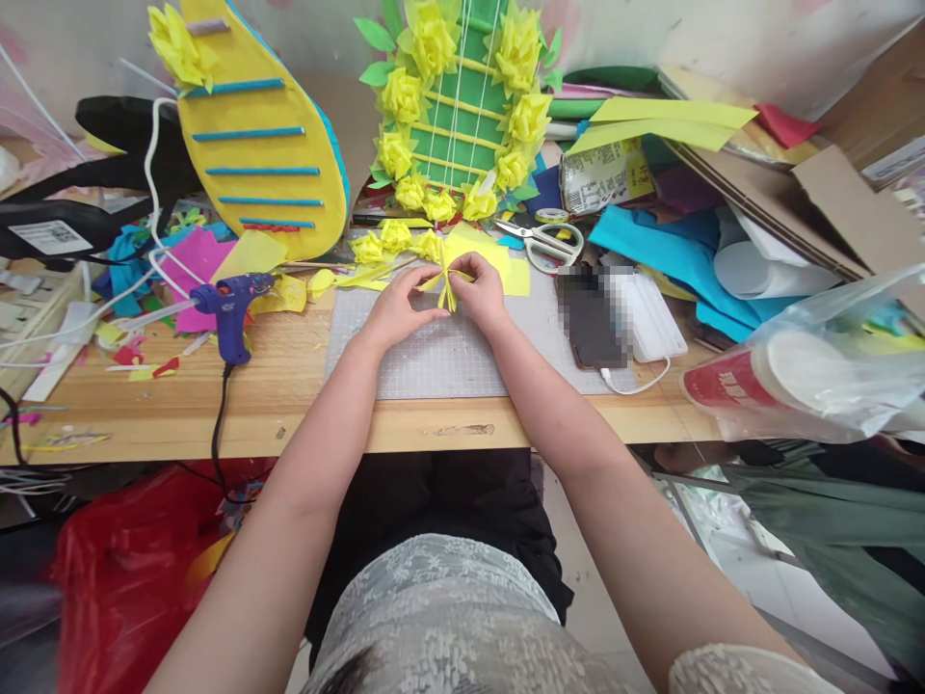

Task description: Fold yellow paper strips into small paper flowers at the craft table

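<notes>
Above a grey cutting mat (411,357), a folded yellow paper flower piece (446,291) is held between both hands, its strips fanning out. My left hand (401,306) pinches it from the left, with thumb and fingers bent around its edge. From the other side my right hand (478,289) grips it with curled fingers. Just behind the hands lie yellow paper sheets (498,260) and several finished yellow paper roses (395,236). White-handled scissors (553,245) rest right of them.
A purple glue gun (229,313) stands at the left with its cord over the table edge. Behind are a yellow cardboard shape (252,125) and a green rose-trimmed one (462,106). A phone (596,323), a white power bank (647,313) and a bagged cup (766,376) sit at right.
</notes>
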`<state>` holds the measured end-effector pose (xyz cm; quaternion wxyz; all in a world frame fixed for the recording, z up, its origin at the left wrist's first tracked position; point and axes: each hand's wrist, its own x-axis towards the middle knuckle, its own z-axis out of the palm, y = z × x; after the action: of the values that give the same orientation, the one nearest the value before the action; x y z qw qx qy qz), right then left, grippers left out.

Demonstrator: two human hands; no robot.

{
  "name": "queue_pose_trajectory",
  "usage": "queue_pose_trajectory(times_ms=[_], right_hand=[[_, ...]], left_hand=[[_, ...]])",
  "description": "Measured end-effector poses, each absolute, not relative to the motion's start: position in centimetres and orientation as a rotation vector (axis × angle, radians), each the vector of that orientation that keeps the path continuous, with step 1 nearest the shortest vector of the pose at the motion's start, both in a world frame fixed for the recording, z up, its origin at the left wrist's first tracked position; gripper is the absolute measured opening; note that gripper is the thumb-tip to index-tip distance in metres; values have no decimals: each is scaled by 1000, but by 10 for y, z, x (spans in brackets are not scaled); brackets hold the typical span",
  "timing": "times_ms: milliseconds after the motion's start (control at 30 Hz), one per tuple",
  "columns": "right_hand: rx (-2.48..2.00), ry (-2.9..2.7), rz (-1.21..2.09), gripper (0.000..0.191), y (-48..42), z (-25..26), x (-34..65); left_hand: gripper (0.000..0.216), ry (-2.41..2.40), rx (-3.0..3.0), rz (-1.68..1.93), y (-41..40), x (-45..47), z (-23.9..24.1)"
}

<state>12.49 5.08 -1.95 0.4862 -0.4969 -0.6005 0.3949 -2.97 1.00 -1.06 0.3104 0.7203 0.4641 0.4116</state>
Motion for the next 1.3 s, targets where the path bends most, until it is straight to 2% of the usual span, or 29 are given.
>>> queue_pose_trajectory(times_ms=[167, 400, 567, 767, 900, 1100, 1300], right_hand=[[-1166, -1464, 991, 6, 49, -17, 124], [-1162, -1462, 1065, 5, 50, -14, 126], [-1142, -1520, 1070, 5, 49, -15, 125], [-1090, -1677, 1048, 7, 43, -12, 124], [-1041, -1826, 962, 16, 43, -9, 130], [-942, -2067, 738, 43, 43, -10, 136], [-928, -2114, 721, 41, 45, -15, 137]], left_hand=[[53, 1202, 1918, 1133, 9, -29, -11], [57, 1151, 1800, 1078, 12, -34, -8], [39, 1188, 1805, 1131, 13, -34, -10], [15, 1485, 1886, 1280, 14, -32, -9], [12, 1555, 1867, 1287, 14, -34, -9], [9, 1617, 1817, 1350, 14, -37, -12], [7, 1659, 1804, 1318, 14, -39, -11]])
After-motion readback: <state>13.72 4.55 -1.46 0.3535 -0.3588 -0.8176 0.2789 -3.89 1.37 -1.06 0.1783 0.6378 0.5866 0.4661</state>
